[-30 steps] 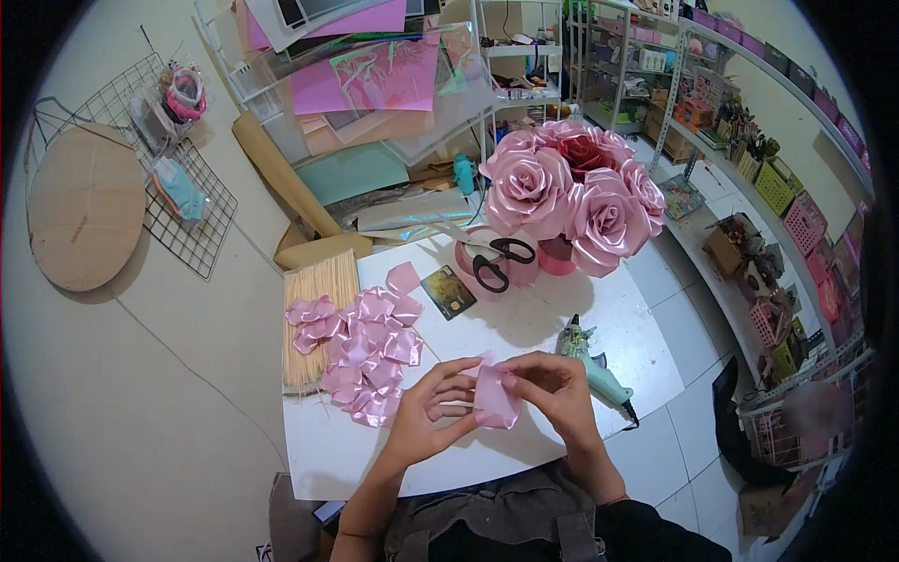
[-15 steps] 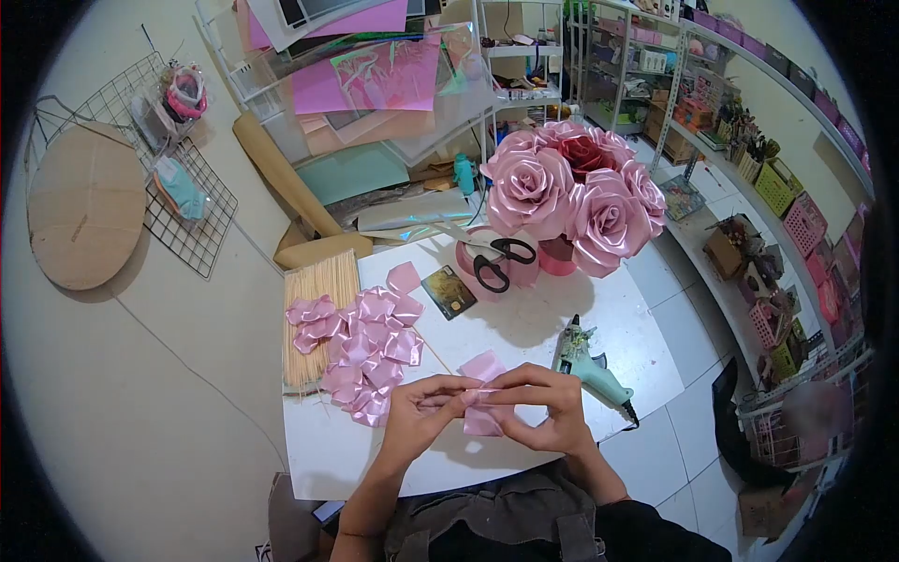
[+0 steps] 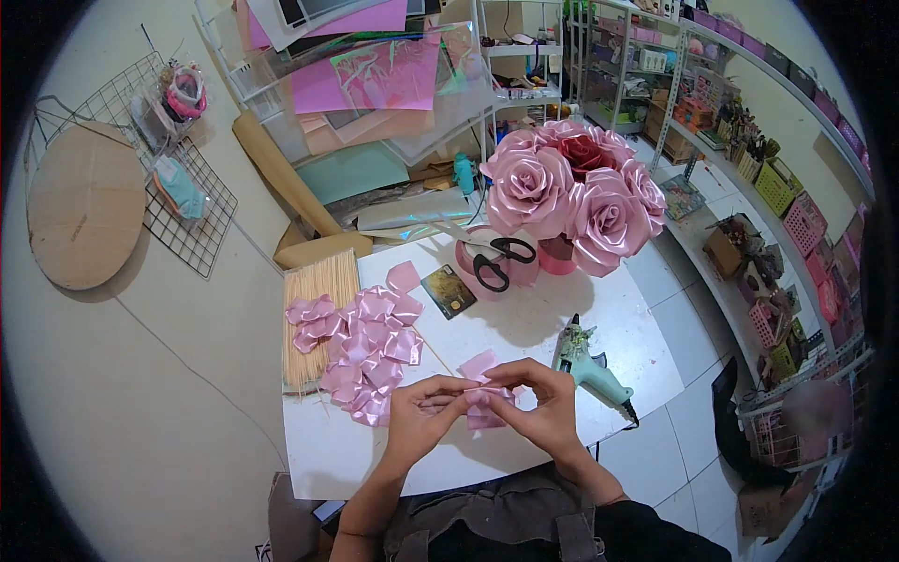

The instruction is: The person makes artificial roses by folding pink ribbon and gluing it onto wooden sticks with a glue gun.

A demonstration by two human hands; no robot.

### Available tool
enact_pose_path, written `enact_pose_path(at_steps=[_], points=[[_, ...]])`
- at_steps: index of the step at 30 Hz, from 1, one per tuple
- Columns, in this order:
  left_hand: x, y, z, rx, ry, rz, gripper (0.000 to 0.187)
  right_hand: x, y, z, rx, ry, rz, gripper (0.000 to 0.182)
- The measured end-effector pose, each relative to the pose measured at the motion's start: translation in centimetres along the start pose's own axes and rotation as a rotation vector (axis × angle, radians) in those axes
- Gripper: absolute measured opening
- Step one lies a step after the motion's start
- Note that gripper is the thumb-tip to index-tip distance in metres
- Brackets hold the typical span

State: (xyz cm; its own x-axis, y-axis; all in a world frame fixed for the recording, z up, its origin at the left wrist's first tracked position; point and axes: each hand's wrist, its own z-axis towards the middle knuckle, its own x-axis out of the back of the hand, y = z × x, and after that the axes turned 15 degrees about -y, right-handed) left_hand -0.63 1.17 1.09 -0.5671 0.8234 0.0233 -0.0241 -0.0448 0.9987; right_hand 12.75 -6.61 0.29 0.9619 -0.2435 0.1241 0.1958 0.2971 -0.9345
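Observation:
Both hands meet near the front of the white table, pinching a piece of pink satin ribbon [image 3: 486, 418]. My left hand [image 3: 424, 417] holds its left side between thumb and fingers. On its other side, my right hand [image 3: 541, 406] grips it with thumb and fingertips, the two hands' tips close together. Part of the ribbon is hidden behind the fingers. Another bit of pink satin [image 3: 478, 363] shows just beyond the fingertips. Left of my hands lies a heap of pink satin petals [image 3: 370, 347], partly over a bundle of thin wooden sticks [image 3: 318, 272].
A mint glue gun [image 3: 596, 375] lies right of my hands. Black-handled scissors [image 3: 496, 262] rest on a pink ribbon roll near a dark card [image 3: 449, 291]. Large pink satin roses [image 3: 599, 197] stand at the back right. Loaded shelves [image 3: 749, 215] line the right side.
My right thumb has come in toward the left thumb, and the right hand has shifted slightly left. The ribbon between the fingers is now folded or bunched more.

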Motion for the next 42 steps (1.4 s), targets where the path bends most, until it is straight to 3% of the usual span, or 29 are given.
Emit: enact_pose_path(at_steps=[5, 7, 13, 15, 18, 19, 21, 25, 27, 34, 36, 39, 42], points=[[-0.5, -0.4, -0.1, -0.045, 0.072, 0.098, 0.010, 0.3, 0.4, 0.0, -0.072, -0.049, 0.168, 0.031], [-0.6, -0.3, -0.1, -0.055, 0.097, 0.128, 0.010, 0.6, 0.6, 0.1, -0.139, -0.116, 0.255, 0.043], [0.4, -1.2, 0.6, -0.079, 0.150, 0.076, 0.010, 2.0, 0.7, 0.4, -0.081, -0.175, 0.407, 0.067], [1.1, -1.1, 0.8, -0.076, 0.262, 0.177, 0.010, 2.8, 1.6, 0.0, -0.073, -0.146, 0.315, 0.064], [2.7, -0.9, 1.0, -0.027, 0.417, 0.311, 0.012, 3.3, 2.6, -0.2, -0.233, -0.186, -0.128, 0.049], [3.4, -0.9, 1.1, -0.024, 0.524, 0.323, 0.014, 2.8, 2.8, -0.4, -0.234, -0.191, -0.127, 0.049], [5.5, -0.8, 1.4, -0.151, 0.668, 0.378, 0.018, 1.2, 3.4, -0.9, -0.176, -0.103, -0.577, 0.050], [10.4, -2.2, 1.1, -0.175, 0.721, 0.429, 0.017, -0.8, 3.0, -0.4, -0.361, -0.165, -0.751, 0.055], [12.0, -2.9, 0.9, 0.012, 0.753, 0.485, 0.015, -1.0, 3.6, -0.4, -0.344, -0.174, -0.732, 0.055], [13.0, -2.6, -0.2, -0.087, 0.734, 0.926, 0.020, -0.8, 3.6, -0.4, -0.240, -0.122, -0.470, 0.057], [12.8, -2.7, 0.0, -0.116, 0.894, 1.031, 0.024, -0.6, 3.5, -0.3, -0.195, -0.132, -0.486, 0.060], [12.2, -1.8, -0.1, 0.015, 0.993, 0.832, 0.026, -0.6, 2.6, 0.1, -0.182, -0.141, -0.462, 0.064], [13.3, -2.9, -0.5, -0.019, 0.917, 0.711, 0.023, -0.8, 1.8, 0.1, -0.216, -0.139, -0.422, 0.067]])
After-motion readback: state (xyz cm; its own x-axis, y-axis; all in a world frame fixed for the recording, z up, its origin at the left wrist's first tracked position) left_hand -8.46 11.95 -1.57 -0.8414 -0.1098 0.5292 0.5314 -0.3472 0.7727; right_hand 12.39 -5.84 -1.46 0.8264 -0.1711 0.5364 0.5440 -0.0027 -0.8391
